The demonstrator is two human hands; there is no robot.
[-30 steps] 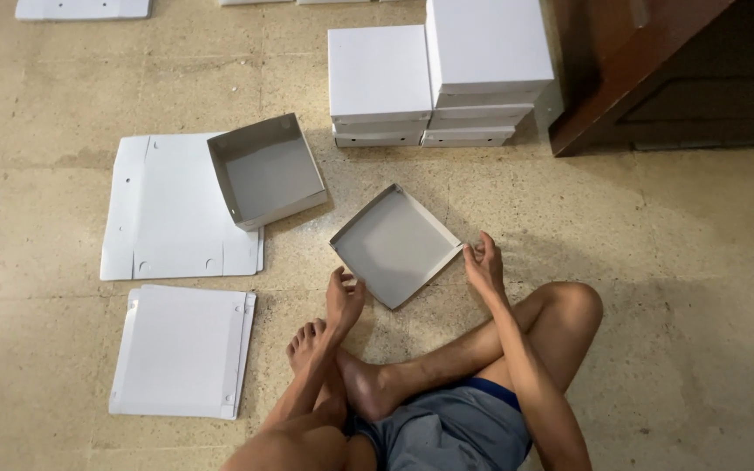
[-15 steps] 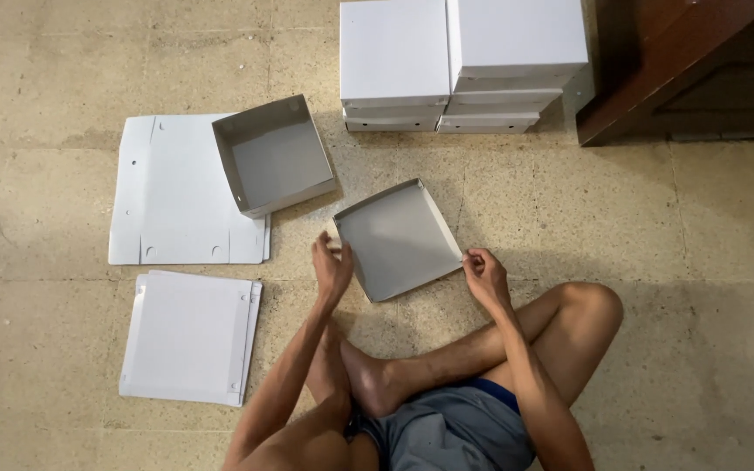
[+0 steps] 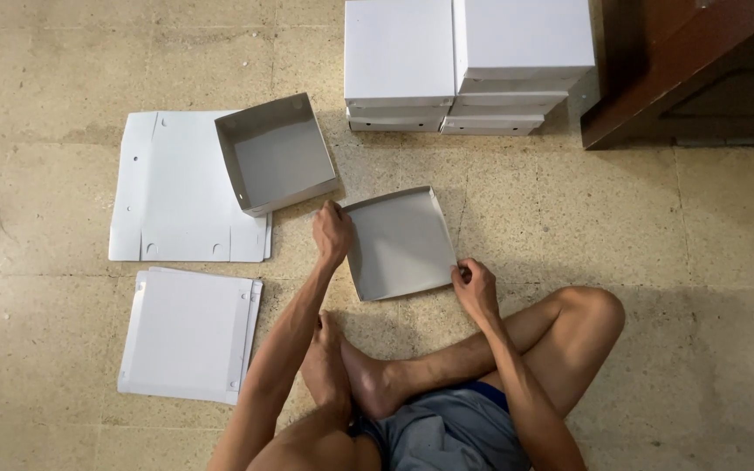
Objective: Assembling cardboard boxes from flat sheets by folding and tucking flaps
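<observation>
A shallow grey cardboard tray, like a box lid, lies on the floor in front of my crossed legs. My left hand grips its left edge near the far corner. My right hand pinches its near right corner. A deeper open grey box sits just beyond and to the left of the tray, resting partly on a flat white cardboard sheet.
A second flat white sheet lies near my left knee. Stacks of closed white boxes stand at the back. A dark wooden furniture piece fills the far right corner. The floor is beige speckled tile.
My left hand rose from by my foot and took hold of the tray's left edge. My right hand stayed on the tray's right corner as the tray turned slightly.
</observation>
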